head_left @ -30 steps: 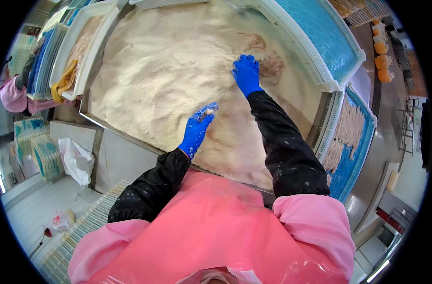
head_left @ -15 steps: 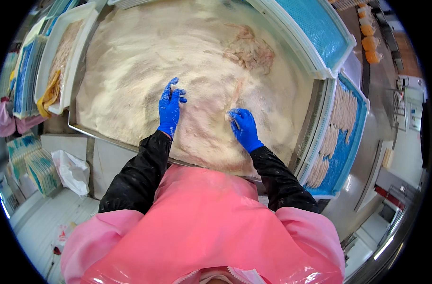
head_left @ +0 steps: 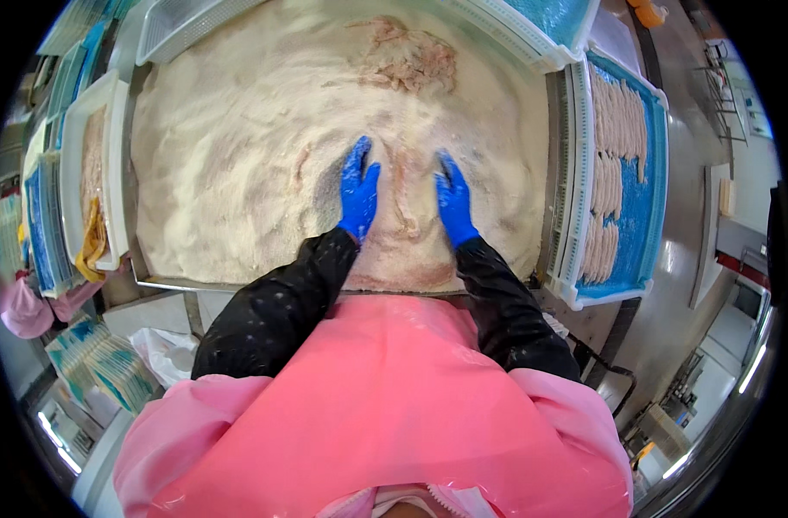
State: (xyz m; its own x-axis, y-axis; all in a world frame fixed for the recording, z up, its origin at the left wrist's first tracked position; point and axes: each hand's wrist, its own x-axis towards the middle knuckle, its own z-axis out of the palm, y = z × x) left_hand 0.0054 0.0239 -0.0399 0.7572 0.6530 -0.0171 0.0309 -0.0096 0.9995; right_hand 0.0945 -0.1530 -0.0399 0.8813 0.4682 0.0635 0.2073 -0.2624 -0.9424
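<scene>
While my blue-gloved L hand (head_left: 357,188) & matching R hand (head_left: 453,195) are unclenched, outstretched at the pale, grainy powder (head_left: 225,168), a thin, pinkish, powder-dusted strip (head_left: 401,180) lies btwn 'em; a ragged, pinkish, fleshy heap (head_left: 414,60) sits farther back, well apart.

Your left hand (head_left: 359,194) and right hand (head_left: 454,200) out front, side by side, apart.
Both blue-gloved, palms roughly inward; left fingers (head_left: 357,157) stretched forward, thumb (head_left: 372,175) split off rightward; right fingers (head_left: 446,166) stretched, leaning left. Your left arm (head_left: 273,300) and right arm (head_left: 510,306), black-sleeved, slant inward, left more steeply.
</scene>
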